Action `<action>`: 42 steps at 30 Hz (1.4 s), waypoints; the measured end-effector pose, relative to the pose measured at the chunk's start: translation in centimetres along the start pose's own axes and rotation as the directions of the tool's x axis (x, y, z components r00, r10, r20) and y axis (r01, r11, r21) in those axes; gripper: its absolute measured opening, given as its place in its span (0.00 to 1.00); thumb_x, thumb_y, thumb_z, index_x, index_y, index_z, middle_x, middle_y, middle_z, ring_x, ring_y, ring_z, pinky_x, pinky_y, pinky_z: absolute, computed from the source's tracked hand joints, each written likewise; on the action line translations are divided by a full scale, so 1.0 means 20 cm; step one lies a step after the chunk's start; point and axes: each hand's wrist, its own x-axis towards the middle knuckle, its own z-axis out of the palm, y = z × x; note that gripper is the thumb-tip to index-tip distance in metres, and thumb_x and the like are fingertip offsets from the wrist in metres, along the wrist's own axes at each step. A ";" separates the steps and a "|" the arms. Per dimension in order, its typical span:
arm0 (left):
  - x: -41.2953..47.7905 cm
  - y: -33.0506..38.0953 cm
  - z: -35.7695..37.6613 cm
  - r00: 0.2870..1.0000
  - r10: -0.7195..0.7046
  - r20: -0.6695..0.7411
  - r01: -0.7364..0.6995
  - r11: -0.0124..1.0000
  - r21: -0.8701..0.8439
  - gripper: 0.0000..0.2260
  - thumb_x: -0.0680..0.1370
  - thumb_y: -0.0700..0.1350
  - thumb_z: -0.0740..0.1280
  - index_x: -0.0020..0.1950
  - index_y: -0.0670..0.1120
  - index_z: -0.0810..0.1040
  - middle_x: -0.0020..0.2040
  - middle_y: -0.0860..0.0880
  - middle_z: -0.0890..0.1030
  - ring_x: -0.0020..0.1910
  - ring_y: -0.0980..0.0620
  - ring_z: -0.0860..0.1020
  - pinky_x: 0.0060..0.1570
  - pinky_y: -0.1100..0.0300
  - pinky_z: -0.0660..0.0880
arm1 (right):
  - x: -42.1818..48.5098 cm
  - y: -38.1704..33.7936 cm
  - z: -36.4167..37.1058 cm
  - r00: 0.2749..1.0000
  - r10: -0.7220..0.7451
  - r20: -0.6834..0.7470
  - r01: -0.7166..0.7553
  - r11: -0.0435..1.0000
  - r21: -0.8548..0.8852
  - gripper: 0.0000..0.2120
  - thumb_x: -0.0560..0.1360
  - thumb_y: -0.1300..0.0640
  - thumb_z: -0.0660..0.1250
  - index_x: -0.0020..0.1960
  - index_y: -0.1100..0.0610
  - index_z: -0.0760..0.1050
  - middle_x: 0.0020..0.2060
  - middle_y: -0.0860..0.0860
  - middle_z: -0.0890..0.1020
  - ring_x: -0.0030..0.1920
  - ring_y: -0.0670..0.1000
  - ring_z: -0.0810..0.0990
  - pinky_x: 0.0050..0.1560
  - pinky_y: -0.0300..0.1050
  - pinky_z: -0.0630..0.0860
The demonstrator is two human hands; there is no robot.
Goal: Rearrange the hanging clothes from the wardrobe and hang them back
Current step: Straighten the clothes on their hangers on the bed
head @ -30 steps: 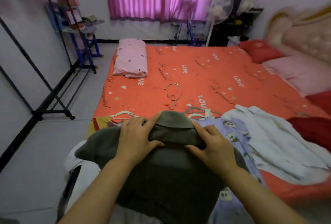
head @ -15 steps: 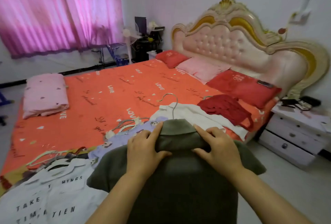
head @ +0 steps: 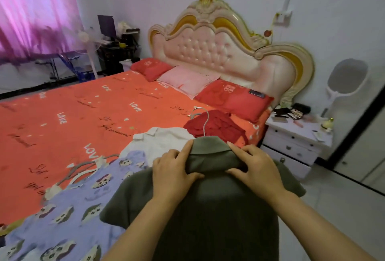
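Observation:
An olive-green collared shirt hangs on a metal hanger whose hook rises above the collar. My left hand grips the left side of the collar and shoulder. My right hand grips the right side. I hold the shirt up in front of me, over the near edge of the bed. On the orange bedspread lie a lilac cartoon-print garment, a white shirt and a red garment. Empty hangers lie beside the lilac garment.
A padded pink headboard and red and pink pillows are at the far end. A white bedside cabinet with small items stands to the right. A phone lies on a red pillow. A fan and pink curtain are at the back left.
My view has swung right, from the clothes rack side towards the headboard and cabinet. Both hands keep the same grip on the green shirt's collar as it moves right with me.

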 end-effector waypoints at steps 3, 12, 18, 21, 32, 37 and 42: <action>0.25 0.11 0.18 0.999 0.028 0.025 -0.027 0.999 -0.032 0.40 0.67 0.64 0.68 0.74 0.62 0.51 0.52 0.52 0.73 0.53 0.51 0.70 0.51 0.57 0.61 | 0.16 0.25 0.01 0.999 0.036 0.013 -0.035 0.999 -0.038 0.33 0.68 0.44 0.72 0.70 0.47 0.66 0.48 0.50 0.78 0.48 0.50 0.75 0.49 0.45 0.72; 0.93 0.53 0.66 0.995 0.074 0.067 -0.069 0.996 -0.062 0.41 0.68 0.63 0.69 0.75 0.61 0.51 0.51 0.52 0.72 0.52 0.52 0.70 0.51 0.57 0.61 | 0.59 1.01 0.01 0.995 0.100 0.023 -0.097 0.990 -0.103 0.33 0.69 0.44 0.72 0.70 0.48 0.67 0.47 0.50 0.77 0.46 0.49 0.74 0.45 0.41 0.69; 1.34 0.75 1.04 0.998 0.012 0.067 -0.009 0.999 -0.035 0.41 0.69 0.63 0.68 0.75 0.61 0.49 0.55 0.52 0.72 0.54 0.52 0.69 0.53 0.57 0.61 | 0.93 1.59 0.16 0.998 0.047 0.047 -0.044 0.997 -0.060 0.33 0.69 0.43 0.71 0.71 0.48 0.66 0.49 0.52 0.78 0.49 0.51 0.76 0.48 0.44 0.73; 1.53 0.87 1.20 0.996 -0.058 0.064 0.059 0.998 -0.011 0.41 0.69 0.63 0.68 0.75 0.61 0.48 0.55 0.52 0.72 0.54 0.52 0.69 0.55 0.57 0.61 | 1.12 1.86 0.21 0.997 0.006 0.078 -0.004 1.000 -0.024 0.33 0.69 0.43 0.71 0.71 0.47 0.65 0.50 0.51 0.77 0.50 0.50 0.75 0.50 0.44 0.71; 2.13 0.98 1.60 0.967 -0.254 0.023 0.254 0.967 0.013 0.40 0.69 0.63 0.68 0.75 0.60 0.50 0.52 0.52 0.72 0.51 0.53 0.69 0.48 0.59 0.58 | 1.84 2.42 0.46 0.963 -0.247 0.104 0.245 0.969 0.038 0.34 0.63 0.48 0.77 0.67 0.52 0.72 0.40 0.52 0.78 0.39 0.51 0.77 0.38 0.46 0.74; 2.42 0.85 1.80 0.956 -0.293 0.008 0.293 0.956 0.003 0.40 0.69 0.63 0.68 0.75 0.60 0.49 0.53 0.53 0.72 0.52 0.54 0.69 0.50 0.59 0.58 | 2.16 2.53 0.67 0.951 -0.281 0.129 0.280 0.960 0.027 0.35 0.62 0.49 0.79 0.66 0.52 0.73 0.40 0.52 0.78 0.38 0.51 0.77 0.37 0.46 0.74; 2.69 0.71 1.94 0.933 -0.358 0.017 0.358 0.934 0.004 0.40 0.69 0.63 0.67 0.75 0.60 0.49 0.54 0.52 0.73 0.53 0.52 0.70 0.53 0.57 0.62 | 2.49 2.60 0.86 0.931 -0.313 0.189 0.310 0.950 0.046 0.34 0.63 0.48 0.78 0.67 0.51 0.72 0.40 0.52 0.78 0.39 0.51 0.77 0.38 0.45 0.72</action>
